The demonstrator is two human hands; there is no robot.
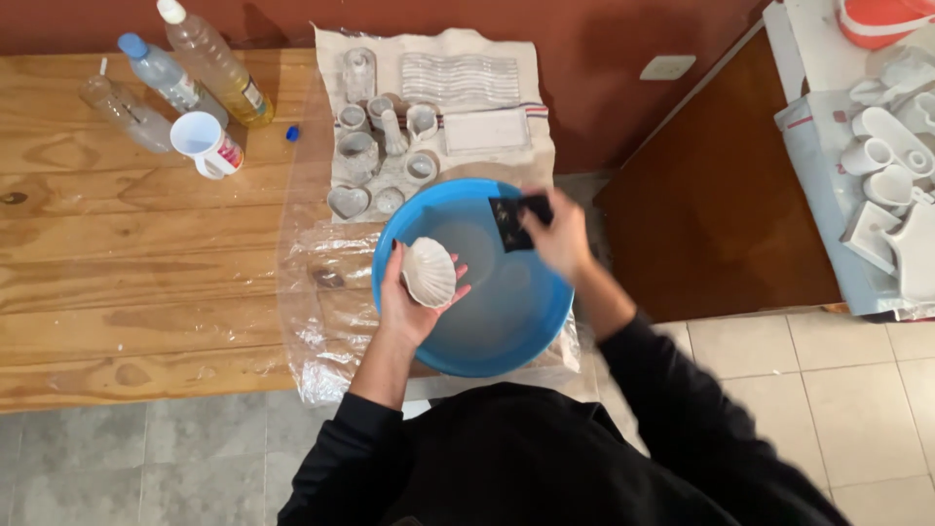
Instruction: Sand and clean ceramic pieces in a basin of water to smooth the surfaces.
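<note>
Over the blue basin (545, 321) her left hand (414, 297) cups a white shell-shaped dish (430, 272); the right hand (557, 234) pinches a dark square pad (510, 223). A yellow-labelled oil bottle (216, 64) stands far left on the tabletop (127, 253).

three plastic bottles (175, 73) top left (one yellow, labelled), labelled cup (206, 144) beside.

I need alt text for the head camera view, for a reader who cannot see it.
Over a blue basin on a wooden table, the left hand holds a white shell-shaped dish and the right hand holds a dark square sheet. Small white moulded pieces lie on a cloth behind, with plastic bottles to the left.
</note>
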